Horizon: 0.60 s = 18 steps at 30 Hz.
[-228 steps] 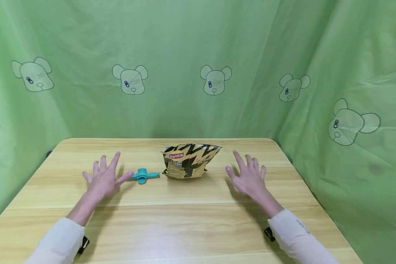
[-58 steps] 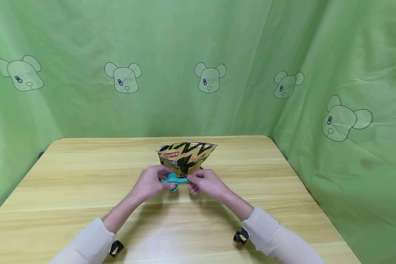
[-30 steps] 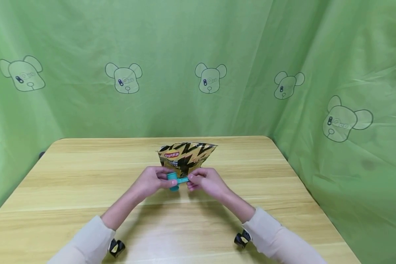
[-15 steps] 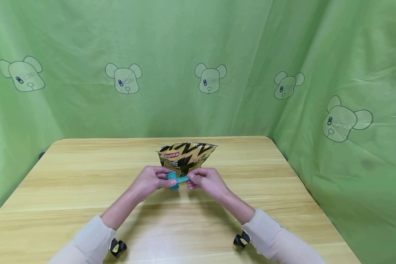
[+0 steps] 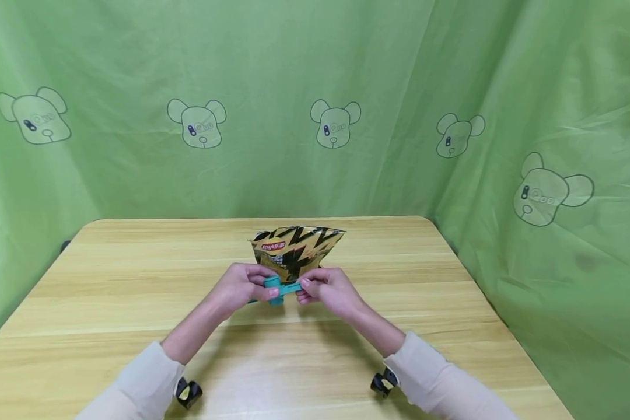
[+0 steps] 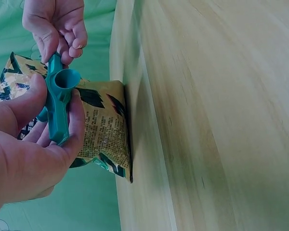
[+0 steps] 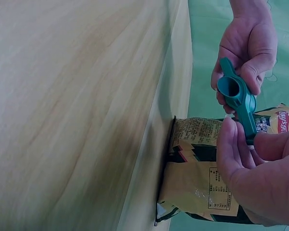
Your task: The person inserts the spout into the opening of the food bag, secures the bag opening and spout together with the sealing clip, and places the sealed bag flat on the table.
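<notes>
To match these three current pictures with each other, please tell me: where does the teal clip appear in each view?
Head: teal clip below centre, slightly left, between left hand and right hand.
Left wrist: teal clip at left, slightly above mid-height.
Right wrist: teal clip at right, slightly above mid-height.
Shared landmark: the snack bag.

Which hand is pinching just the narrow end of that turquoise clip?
The right hand: it pinches one slim end of the turquoise clip, while the left hand grips the wider middle, by the round spout.
</notes>
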Available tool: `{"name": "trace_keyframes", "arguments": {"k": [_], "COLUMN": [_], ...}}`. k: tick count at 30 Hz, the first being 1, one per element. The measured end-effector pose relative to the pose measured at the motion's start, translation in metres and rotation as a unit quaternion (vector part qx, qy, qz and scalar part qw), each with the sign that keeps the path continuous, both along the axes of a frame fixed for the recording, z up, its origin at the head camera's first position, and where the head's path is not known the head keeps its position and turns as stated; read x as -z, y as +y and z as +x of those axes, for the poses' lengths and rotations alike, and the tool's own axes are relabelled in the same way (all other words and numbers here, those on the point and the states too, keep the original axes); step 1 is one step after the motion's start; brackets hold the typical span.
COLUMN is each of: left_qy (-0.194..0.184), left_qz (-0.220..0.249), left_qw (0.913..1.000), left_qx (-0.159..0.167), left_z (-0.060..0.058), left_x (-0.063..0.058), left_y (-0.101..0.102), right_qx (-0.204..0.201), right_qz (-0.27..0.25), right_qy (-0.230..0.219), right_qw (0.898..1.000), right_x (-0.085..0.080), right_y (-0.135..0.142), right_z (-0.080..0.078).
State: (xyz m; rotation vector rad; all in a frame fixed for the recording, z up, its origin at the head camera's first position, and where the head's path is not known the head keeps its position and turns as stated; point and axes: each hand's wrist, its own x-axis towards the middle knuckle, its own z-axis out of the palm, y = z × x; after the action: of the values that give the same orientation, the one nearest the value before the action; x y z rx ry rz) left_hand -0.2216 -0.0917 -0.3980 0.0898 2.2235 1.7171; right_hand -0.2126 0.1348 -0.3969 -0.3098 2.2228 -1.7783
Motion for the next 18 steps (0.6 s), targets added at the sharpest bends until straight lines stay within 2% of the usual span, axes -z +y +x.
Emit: {"name": "trace_keyframes", "arguments": {"k": [18], "left_qy": [0.006], "left_qz": [-0.009], "left_qw": [0.9998], "left_qx": [0.016], "left_z": [0.0007], "left_x": [-0.0022], "left_y": [-0.0032], "right_qx": [-0.041], "right_qz": [-0.009], "right_qy": [-0.050], "right_qw": [0.998], "right_x": [-0.0029], "right_y": [0.0042], "right_z": [-0.0031]}}
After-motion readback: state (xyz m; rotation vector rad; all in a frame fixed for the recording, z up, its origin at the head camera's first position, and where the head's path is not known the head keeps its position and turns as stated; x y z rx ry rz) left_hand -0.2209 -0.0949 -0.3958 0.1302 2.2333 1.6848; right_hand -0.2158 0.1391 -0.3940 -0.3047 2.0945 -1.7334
